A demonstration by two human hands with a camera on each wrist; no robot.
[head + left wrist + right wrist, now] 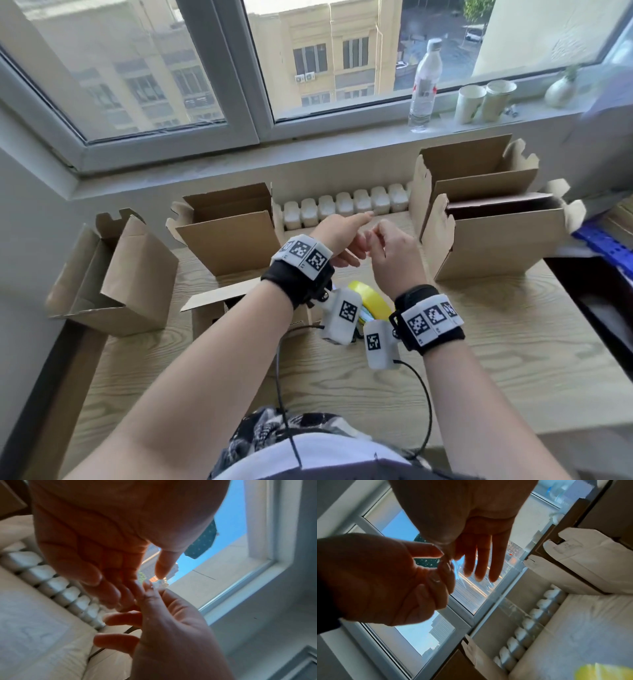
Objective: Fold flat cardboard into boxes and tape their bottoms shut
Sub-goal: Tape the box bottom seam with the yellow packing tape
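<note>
Both hands are raised above the wooden table [513, 335] and meet fingertip to fingertip. My left hand [342, 236] has its index finger stretched out, and its thumb and fingers [440, 555] pinch a small clear scrap of tape [158, 586]. My right hand [390, 246] pinches the same scrap with thumb and index; its other fingers [479, 568] hang straight. A yellow tape roll [371, 296] lies on a cardboard box [209, 305] under my wrists. Open folded boxes stand at the left [137, 274], back left [226, 236] and right [496, 240].
A second open box [479, 168] stands behind the right one. A white ribbed radiator [346, 205] runs along the wall. On the sill stand a water bottle [424, 85], two paper cups [486, 99] and a small vase [561, 89]. A blue crate [606, 243] sits far right.
</note>
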